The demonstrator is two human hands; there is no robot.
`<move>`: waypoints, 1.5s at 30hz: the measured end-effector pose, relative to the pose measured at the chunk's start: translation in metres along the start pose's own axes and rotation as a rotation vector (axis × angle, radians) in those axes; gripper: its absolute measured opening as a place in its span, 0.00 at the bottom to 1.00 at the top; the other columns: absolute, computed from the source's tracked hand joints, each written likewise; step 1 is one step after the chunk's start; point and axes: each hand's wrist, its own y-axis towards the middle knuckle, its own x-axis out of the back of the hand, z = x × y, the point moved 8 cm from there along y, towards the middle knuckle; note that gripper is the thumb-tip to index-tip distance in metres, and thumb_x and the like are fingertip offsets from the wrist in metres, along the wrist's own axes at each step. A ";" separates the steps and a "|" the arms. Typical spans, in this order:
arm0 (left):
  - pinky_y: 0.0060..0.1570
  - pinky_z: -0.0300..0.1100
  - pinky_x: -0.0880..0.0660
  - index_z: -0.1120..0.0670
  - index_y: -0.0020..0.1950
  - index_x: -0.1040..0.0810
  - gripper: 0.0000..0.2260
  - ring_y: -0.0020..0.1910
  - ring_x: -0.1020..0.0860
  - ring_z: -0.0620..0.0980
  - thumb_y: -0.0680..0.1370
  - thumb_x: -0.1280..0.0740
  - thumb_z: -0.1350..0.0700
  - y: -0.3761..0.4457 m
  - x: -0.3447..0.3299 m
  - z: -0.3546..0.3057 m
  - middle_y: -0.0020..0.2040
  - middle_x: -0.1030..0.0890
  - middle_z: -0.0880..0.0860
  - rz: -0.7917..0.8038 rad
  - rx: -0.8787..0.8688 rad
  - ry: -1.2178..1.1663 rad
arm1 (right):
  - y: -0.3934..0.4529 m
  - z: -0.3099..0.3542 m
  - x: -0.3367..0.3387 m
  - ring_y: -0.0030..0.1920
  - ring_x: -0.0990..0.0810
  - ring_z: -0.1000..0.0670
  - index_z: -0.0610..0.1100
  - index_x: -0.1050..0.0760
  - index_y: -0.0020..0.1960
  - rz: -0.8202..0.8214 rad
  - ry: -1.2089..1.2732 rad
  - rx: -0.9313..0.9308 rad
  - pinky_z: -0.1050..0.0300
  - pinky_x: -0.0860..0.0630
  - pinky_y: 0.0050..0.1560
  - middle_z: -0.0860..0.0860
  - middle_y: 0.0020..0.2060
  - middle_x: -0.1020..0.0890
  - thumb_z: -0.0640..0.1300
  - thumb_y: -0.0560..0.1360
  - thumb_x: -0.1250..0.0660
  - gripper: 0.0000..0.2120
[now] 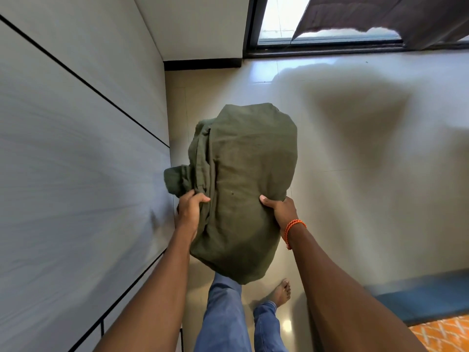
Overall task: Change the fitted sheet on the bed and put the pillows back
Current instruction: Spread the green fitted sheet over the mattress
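I hold a bundled olive-green sheet (243,184) in front of me above the floor. My left hand (190,212) grips its left side, fingers curled into the folds. My right hand (280,208), with an orange thread band at the wrist, grips its right lower edge, thumb on top. The bed's edge (426,298), with a blue side and an orange patterned cover, shows at the lower right. No pillow is in view.
A grey wardrobe front (76,161) with dark seams runs along my left. Beige floor tiles (355,148) stretch ahead to a dark-framed window door (317,47) with a brown curtain (406,13). My legs in jeans and bare foot (280,293) are below.
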 end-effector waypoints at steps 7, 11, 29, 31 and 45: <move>0.59 0.56 0.20 0.53 0.67 0.25 0.27 0.59 0.20 0.61 0.70 0.24 0.50 -0.046 -0.022 -0.025 0.62 0.20 0.58 0.104 0.020 -0.176 | -0.033 0.032 0.027 0.56 0.19 0.45 0.41 0.25 0.69 -0.026 -0.047 0.146 0.51 0.24 0.59 0.48 0.61 0.17 0.46 0.76 0.24 0.24; 0.65 0.50 0.26 0.50 0.79 0.39 0.46 0.62 0.24 0.51 0.69 0.18 0.42 -0.080 -0.037 -0.053 0.65 0.26 0.47 0.126 -0.087 0.032 | -0.063 0.047 0.048 0.60 0.17 0.44 0.42 0.25 0.70 -0.028 -0.083 0.243 0.46 0.22 0.65 0.49 0.61 0.16 0.47 0.75 0.23 0.27; 0.58 0.56 0.20 0.47 0.63 0.19 0.18 0.57 0.18 0.56 0.77 0.25 0.41 -0.326 -0.101 0.037 0.56 0.15 0.49 -0.003 -0.393 0.353 | -0.266 -0.069 0.186 0.60 0.18 0.54 0.49 0.25 0.70 -0.026 -0.150 0.518 0.50 0.21 0.65 0.56 0.61 0.17 0.64 0.72 0.27 0.31; 0.60 0.55 0.21 0.49 0.66 0.19 0.18 0.59 0.18 0.55 0.78 0.25 0.45 -0.361 -0.107 0.067 0.56 0.15 0.49 0.021 -0.377 0.266 | -0.293 -0.091 0.211 0.59 0.17 0.55 0.51 0.23 0.68 0.070 -0.105 0.522 0.49 0.21 0.64 0.57 0.60 0.16 0.72 0.73 0.32 0.33; 0.58 0.56 0.19 0.60 0.67 0.19 0.14 0.55 0.14 0.62 0.83 0.34 0.56 -0.581 -0.149 0.227 0.58 0.14 0.63 0.538 -0.120 -0.087 | -0.411 -0.261 0.364 0.57 0.20 0.59 0.53 0.26 0.64 -0.053 0.324 0.714 0.67 0.22 0.55 0.49 0.60 0.21 0.46 0.78 0.26 0.17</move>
